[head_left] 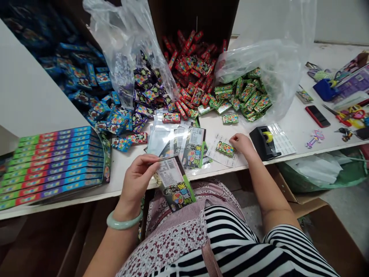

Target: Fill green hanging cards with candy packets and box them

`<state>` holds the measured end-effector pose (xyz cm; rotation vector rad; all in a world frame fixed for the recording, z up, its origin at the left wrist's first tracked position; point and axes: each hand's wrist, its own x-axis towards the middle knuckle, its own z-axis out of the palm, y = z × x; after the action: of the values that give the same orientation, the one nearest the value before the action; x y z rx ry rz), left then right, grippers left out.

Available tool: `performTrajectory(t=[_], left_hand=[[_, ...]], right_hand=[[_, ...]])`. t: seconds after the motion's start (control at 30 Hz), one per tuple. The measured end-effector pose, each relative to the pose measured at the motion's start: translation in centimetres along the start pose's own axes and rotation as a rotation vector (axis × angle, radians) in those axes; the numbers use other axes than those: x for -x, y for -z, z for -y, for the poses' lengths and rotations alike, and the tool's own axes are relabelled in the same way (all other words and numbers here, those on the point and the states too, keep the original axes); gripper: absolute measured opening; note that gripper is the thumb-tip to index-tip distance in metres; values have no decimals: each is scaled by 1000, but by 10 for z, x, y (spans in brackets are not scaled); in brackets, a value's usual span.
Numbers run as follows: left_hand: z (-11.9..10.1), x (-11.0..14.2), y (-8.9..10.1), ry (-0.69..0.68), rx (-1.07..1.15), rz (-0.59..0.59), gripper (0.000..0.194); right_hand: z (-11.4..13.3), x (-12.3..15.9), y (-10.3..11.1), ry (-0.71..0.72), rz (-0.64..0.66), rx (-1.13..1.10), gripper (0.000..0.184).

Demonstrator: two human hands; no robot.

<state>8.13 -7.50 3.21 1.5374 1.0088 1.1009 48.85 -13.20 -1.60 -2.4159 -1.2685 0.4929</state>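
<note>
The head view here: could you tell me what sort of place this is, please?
Probably a small hand-packing workshop: a printed packet in the left hand, heaps of loose red packets, stacked flat boxes and a tape dispenser on the bench.

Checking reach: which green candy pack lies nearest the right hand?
The green pack on the white printed sheet beside the right hand; the others lie farther off, by the plastic bag.

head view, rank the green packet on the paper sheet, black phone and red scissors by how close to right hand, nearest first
1. Green packet: on the printed sheet, just left of the right hand.
2. Black phone: farther right on the table.
3. Red-handled scissors: beyond the phone, near the right edge.
</note>
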Motion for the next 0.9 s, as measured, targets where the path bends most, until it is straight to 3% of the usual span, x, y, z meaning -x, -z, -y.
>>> performTrajectory(t=[0.27, 0.47, 0.63, 0.7, 0.77, 0.9], left_hand=[[-3, -1, -3, 24, -5, -23, 17], [-4, 1, -4, 16, 7, -20, 19], [-3, 3, -1, 12, 27, -2, 20], [-5, 3, -4, -3, 35, 19, 20], [-7, 4, -11, -33, 47, 45, 20], [-13, 4, -23, -107, 59, 84, 23]], right_hand=[[-18, 5, -4, -19, -32, -176, 15], [-4, 9, -1, -6, -49, -266, 10], [3, 10, 12, -15, -5, -431, 23], [17, 15, 24, 24, 2, -497, 29], [46, 26, 36, 156, 53, -587, 32], [132, 58, 49, 600, 395, -631, 27]])
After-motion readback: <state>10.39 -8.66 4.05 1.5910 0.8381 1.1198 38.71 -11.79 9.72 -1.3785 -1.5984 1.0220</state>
